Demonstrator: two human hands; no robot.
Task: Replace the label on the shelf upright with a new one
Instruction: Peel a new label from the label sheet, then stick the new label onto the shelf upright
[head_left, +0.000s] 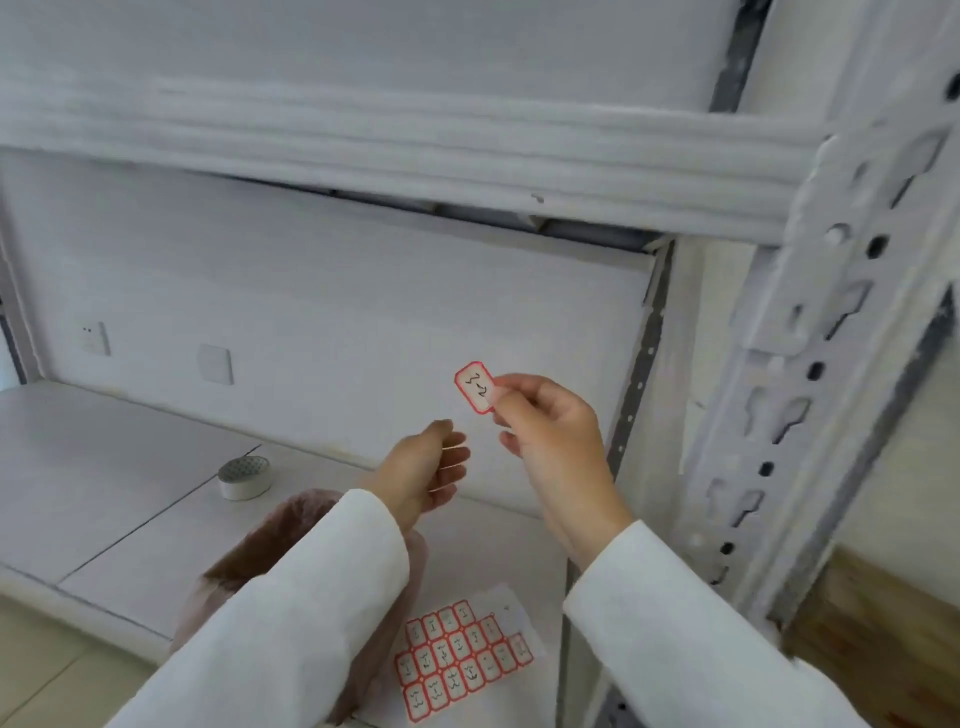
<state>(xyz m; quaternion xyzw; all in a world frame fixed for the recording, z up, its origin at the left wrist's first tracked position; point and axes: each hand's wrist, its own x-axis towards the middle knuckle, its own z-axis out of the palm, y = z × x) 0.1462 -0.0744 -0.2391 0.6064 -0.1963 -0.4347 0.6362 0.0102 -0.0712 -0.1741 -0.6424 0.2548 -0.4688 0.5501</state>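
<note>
Label: a small red-bordered label (474, 387) with black handwritten marks is held up in the air in front of the white back wall, left of the upright and apart from it.
Right hand: the right hand (545, 426) is raised; the label's right edge is pinched between thumb and forefinger, and the other fingers are curled loosely below.
Left hand: the left hand (428, 465) is held lower and just left of the right hand, palm turned inward, fingers relaxed and slightly bent, with nothing held.
Upright: the white perforated upright (810, 364) is seen at the right, running from top right down toward the lower middle, with keyhole slots and round holes along it; no label can be made out on it.
Sheet: a sheet (462, 660) of red-bordered labels is laid flat on the shelf board below the hands, between the two sleeves; one corner cell appears bare.
Shelf: the white shelf board (130, 457) is spread below the hands, and a white beam (415, 150) is carried across above them.
Tape: a roll of tape (244, 477) is stood on the board, well left of the hands.
Bag: a pinkish translucent bag (291, 525) is partly hidden under the left sleeve.
Sleeves: both forearms are covered by white sleeves (691, 639).
Wall: two white wall plates (214, 364) are seen on the back wall at the left.
</note>
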